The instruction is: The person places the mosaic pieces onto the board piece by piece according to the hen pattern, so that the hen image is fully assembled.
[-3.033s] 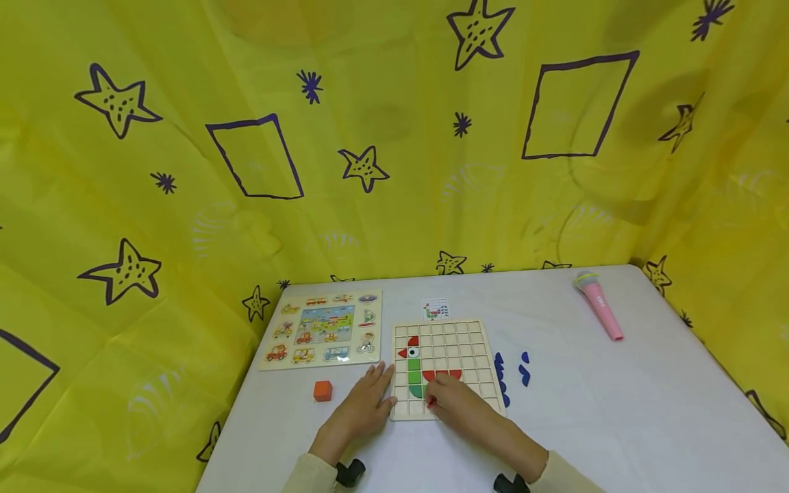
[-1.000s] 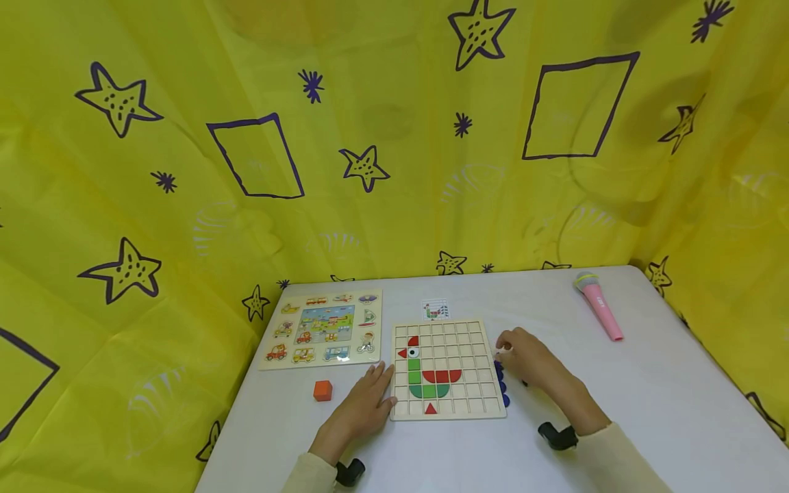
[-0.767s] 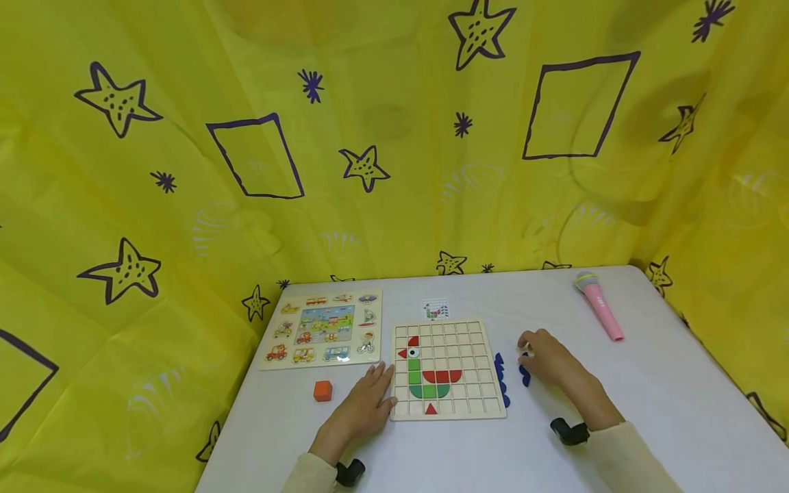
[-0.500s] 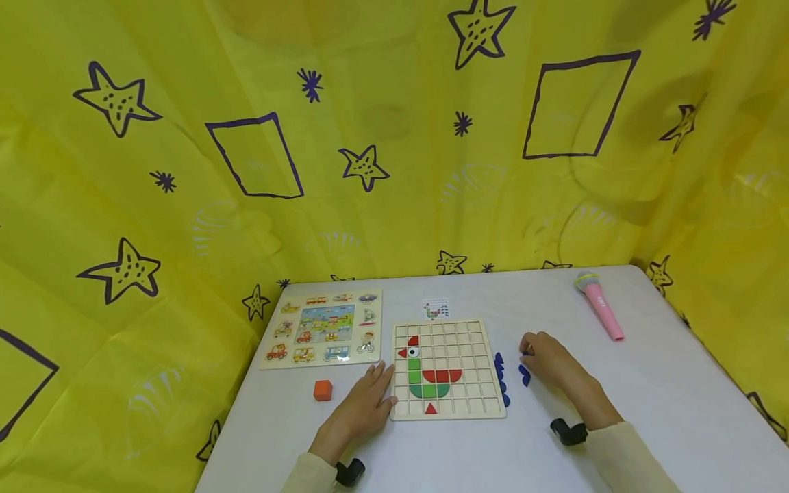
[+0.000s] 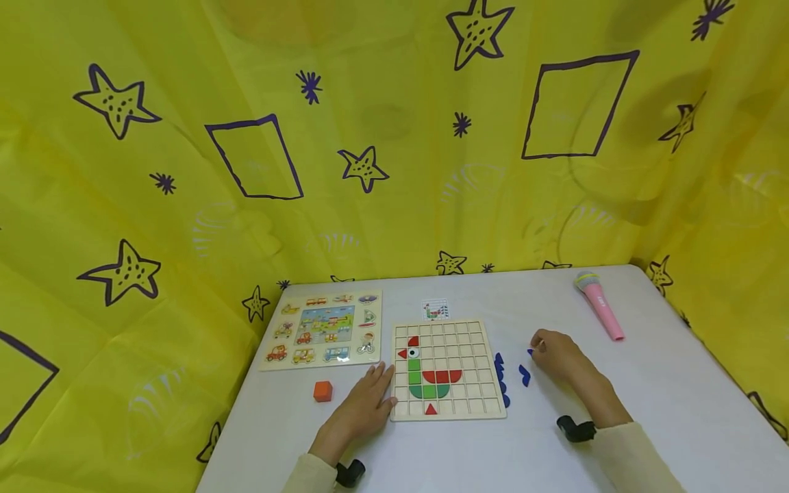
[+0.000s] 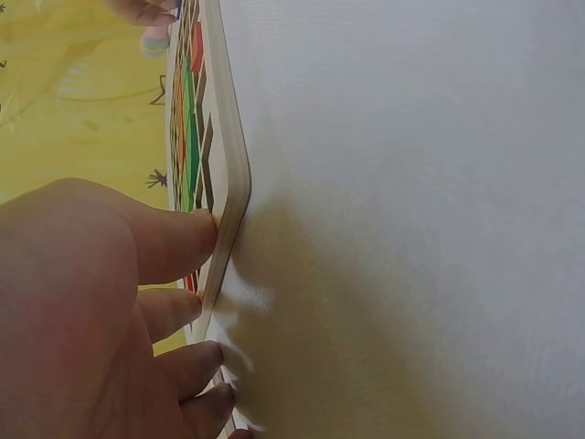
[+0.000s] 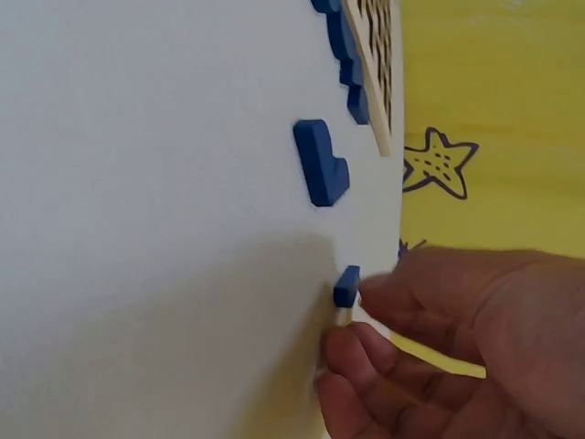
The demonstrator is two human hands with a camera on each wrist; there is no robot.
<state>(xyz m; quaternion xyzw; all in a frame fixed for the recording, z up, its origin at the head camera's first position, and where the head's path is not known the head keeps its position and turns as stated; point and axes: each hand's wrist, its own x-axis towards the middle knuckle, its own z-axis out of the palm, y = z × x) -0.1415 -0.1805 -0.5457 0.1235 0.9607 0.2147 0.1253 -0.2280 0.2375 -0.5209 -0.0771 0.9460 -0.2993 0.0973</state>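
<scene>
Blue piece (image 7: 346,287) sits pinched in the grip of the right hand (image 5: 556,355). Left hand (image 5: 364,402), fingers outstretched, touches the gridded board (image 5: 464,350) at left.

Diffuse light; soft-edged shadows

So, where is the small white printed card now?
In the head view, the card lies just beyond the wooden grid board, right of the colourful vehicle puzzle.
</scene>
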